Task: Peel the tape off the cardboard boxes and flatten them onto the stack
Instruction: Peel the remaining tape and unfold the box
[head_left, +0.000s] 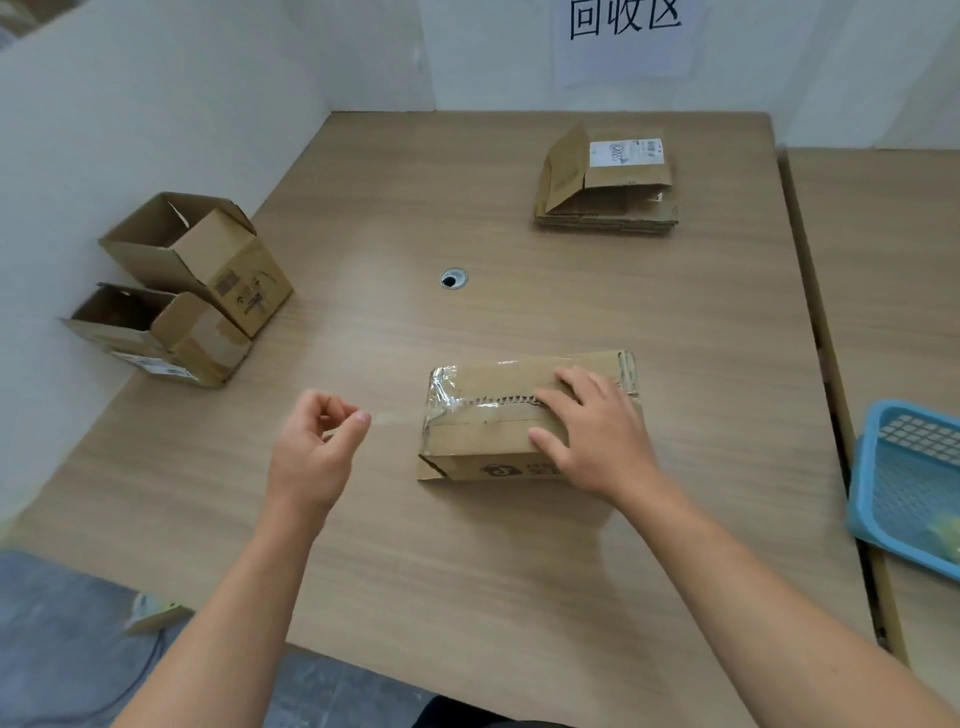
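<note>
Box (519, 415) under right hand (597, 441)

Right hand (597, 436) flat on taped box (498, 415), left hand (317, 441) pinching clear tape strip (395, 415) taut leftward.

You had bare tabletop (519, 545) near and mid-scene; open boxes (197, 291) blocked the left, the flattened stack (608, 208) far right.

Brown taped box (524, 415) on a pale wood-grain worktop (519, 291); right of it, a blue mesh basket (906, 483).
</note>
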